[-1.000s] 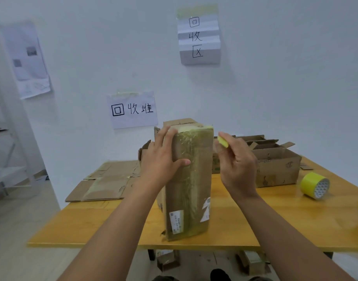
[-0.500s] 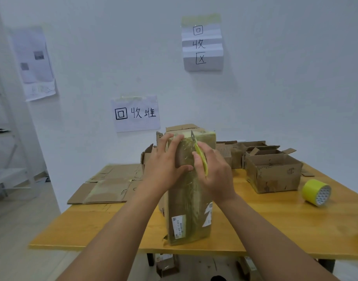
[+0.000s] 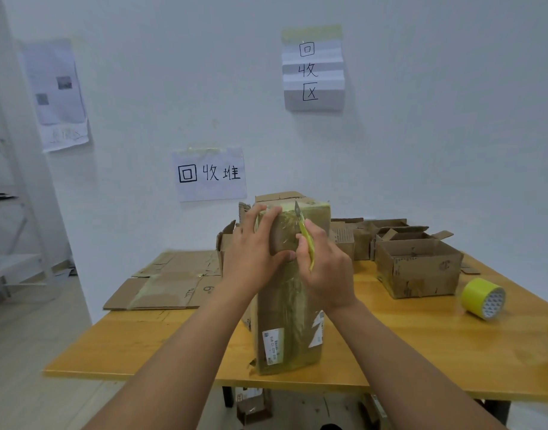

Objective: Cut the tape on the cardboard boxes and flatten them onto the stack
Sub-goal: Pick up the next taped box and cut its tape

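Observation:
A tall taped cardboard box (image 3: 285, 321) stands on end near the front edge of the wooden table (image 3: 421, 352). My left hand (image 3: 254, 252) grips its upper left corner, thumb across the front face. My right hand (image 3: 325, 268) holds a yellow utility knife (image 3: 307, 240), its blade tip up against the tape near the box's top edge. Flattened cardboard lies in a stack (image 3: 173, 280) at the table's left rear.
Several open cardboard boxes (image 3: 418, 268) sit at the back right. A roll of yellow tape (image 3: 483, 299) lies on its side at the right. Paper signs hang on the white wall. A metal shelf stands at far left. More boxes lie under the table.
My right hand moved left from beside the box onto its front face, bringing the knife blade up to the tape near the top. The left hand kept its grip.

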### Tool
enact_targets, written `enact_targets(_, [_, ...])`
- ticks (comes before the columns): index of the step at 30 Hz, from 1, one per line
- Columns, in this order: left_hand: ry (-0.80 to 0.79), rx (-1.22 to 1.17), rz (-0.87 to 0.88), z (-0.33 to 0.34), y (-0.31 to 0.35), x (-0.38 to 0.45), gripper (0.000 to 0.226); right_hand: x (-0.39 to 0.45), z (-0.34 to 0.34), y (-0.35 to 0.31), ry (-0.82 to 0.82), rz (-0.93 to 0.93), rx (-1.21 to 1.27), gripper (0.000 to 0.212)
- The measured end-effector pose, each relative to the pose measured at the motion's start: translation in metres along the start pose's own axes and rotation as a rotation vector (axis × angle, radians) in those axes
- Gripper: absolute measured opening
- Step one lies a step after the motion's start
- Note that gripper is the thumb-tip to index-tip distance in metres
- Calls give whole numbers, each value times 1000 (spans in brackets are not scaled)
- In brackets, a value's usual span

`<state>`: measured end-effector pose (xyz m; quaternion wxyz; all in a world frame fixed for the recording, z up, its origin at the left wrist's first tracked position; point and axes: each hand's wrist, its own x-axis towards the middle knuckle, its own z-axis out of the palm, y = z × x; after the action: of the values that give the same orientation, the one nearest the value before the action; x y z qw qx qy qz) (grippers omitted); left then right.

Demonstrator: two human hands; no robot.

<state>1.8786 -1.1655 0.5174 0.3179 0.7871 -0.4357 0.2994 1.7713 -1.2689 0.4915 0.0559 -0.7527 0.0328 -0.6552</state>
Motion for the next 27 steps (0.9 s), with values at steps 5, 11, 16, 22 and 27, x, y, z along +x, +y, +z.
enact_targets(5, [28, 13, 0, 3, 0, 0, 80, -2, 5, 1, 18, -6, -39, 34])
enact_targets(11, [1, -18, 3, 2, -1, 0, 79, -8, 8, 1, 0, -16, -72, 33])
enact_targets(16, [-40, -27, 25, 0, -4, 0, 77, -12, 6, 1, -13, -21, -87, 32])
enact_targets(22, [-58, -27, -5, -2, -4, 0, 76, -23, 8, -1, -7, -27, -112, 30])
enact_targets(27, [-70, -12, 7, -2, -5, 0, 78, -53, 11, 0, -41, -9, -126, 30])
